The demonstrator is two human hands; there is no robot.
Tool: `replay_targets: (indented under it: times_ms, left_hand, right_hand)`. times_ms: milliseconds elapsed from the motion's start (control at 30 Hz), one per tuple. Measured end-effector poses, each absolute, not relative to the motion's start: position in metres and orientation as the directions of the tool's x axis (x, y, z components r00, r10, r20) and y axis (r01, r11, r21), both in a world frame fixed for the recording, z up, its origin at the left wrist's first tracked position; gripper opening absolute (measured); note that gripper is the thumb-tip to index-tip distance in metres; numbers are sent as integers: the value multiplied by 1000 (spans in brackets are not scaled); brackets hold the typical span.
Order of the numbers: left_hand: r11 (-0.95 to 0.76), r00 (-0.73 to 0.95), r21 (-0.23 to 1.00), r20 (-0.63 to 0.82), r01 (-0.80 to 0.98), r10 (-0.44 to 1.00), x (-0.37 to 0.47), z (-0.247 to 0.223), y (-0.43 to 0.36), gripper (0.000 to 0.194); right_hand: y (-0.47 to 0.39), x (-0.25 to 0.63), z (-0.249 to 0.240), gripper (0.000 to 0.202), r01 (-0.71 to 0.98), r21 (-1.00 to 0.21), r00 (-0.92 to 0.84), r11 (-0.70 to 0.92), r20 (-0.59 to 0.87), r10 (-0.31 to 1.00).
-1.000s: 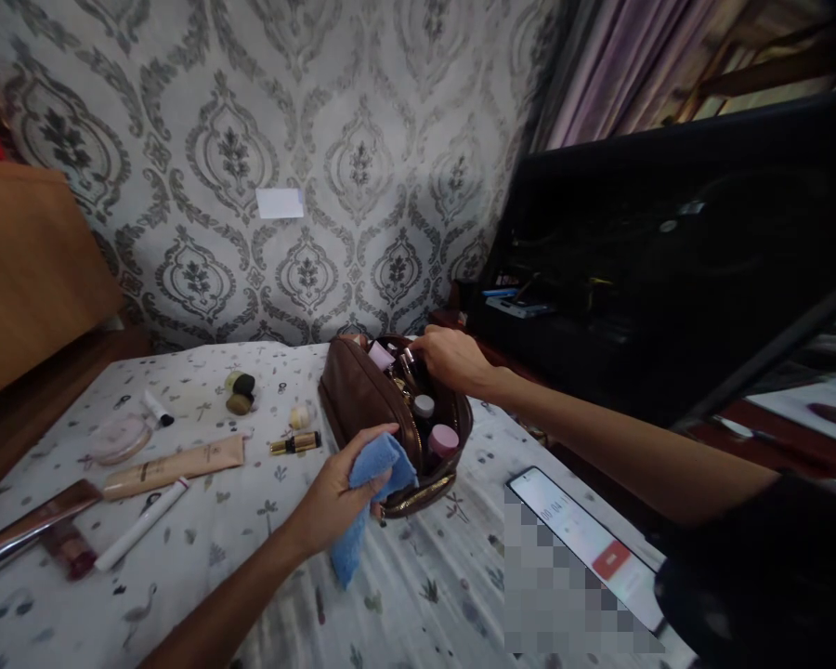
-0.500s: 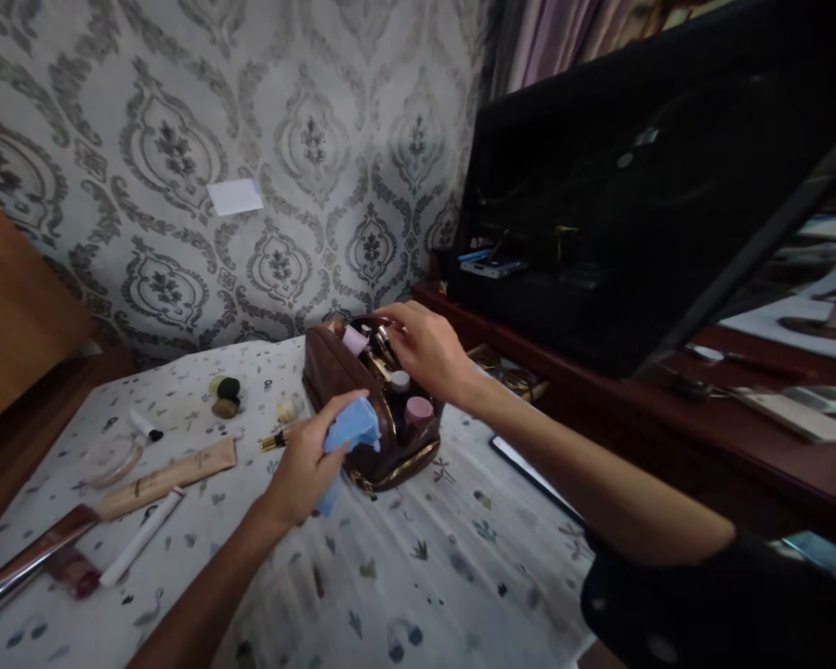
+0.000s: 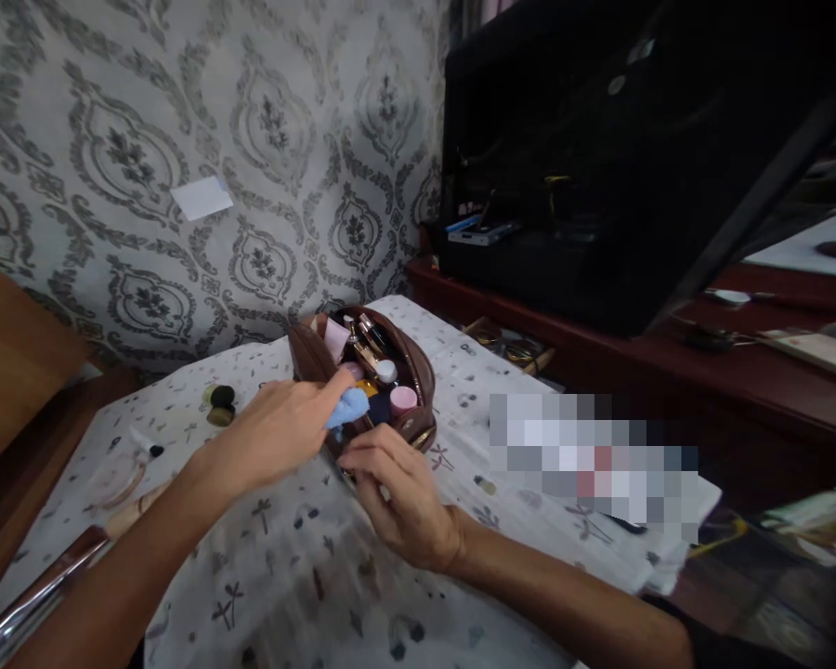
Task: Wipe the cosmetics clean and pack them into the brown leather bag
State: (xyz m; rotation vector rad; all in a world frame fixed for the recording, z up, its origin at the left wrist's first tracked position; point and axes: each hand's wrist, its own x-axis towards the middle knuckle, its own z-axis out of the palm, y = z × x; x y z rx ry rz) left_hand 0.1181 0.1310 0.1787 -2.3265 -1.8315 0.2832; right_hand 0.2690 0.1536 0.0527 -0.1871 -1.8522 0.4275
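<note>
A brown makeup bag (image 3: pixel 418 358) stands unzipped on the patterned cloth, packed with several cosmetics. Among them are a pink-lidded jar (image 3: pixel 403 400), a white cap (image 3: pixel 385 372) and a pale pink tube (image 3: pixel 336 339). My left hand (image 3: pixel 275 427) is closed around a light blue cloth (image 3: pixel 349 407), which lies over the bag's front rim. Just below it, my right hand (image 3: pixel 408 497) has curled fingers pinching at the bag's front corner, by the zipper edge. The exact part between those fingertips is hidden.
To the left lie a white-and-black tube (image 3: pixel 146 443), small dark round items (image 3: pixel 221 400), a beige tube (image 3: pixel 136 509) and a shiny brush handle (image 3: pixel 42 590). A black television (image 3: pixel 564 186) stands on the dark red cabinet (image 3: pixel 599 372) at right. One patch over the table is blurred out.
My right hand has come out of the bag's opening and down to its front corner. My left hand with the blue cloth has moved up to the front rim. The view has shifted right.
</note>
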Motion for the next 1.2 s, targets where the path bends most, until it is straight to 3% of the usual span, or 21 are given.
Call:
replay_targets:
  times_ms: [133,267,567,667,833,933,1067,1200]
  left_hand:
    - [-220,246,-172,149,960,958,102,148,116,55]
    - [-291,320,-133,342,947,884,92,124,111,63]
    - [-336,335,-83,462,938,821,93,110,112,57]
    - [-323,289,-9,471,946,834,97,109,113,60]
    - [-282,198,111,476,953,857,105,102,112,62]
    - [-256,153,166,466,952,872,105,85,103,66]
    - [-172,75,279,325,945,943,92,55,84,72]
    - [-14,-31,246,176,969,984,74,42,64,55]
  right_hand:
    - [159,273,41,33,41,-461,-347,886,825,445]
    - [154,283,34,37,92,-443,-462,892,774,432]
    - [142,288,29,18,49,-320,-541,946,788,295]
    - [142,286,27,16,14,-330,-625,944,734,266]
    - [146,283,24,26,52,-503,-667,863,625,405]
    - [148,280,20,27,26,-554,-689,832,593,417]
    - [146,274,9,29,39,-580,-739,814,531,414]
    - [142,266,-1,27,-4,-571,-748,821,546,377]
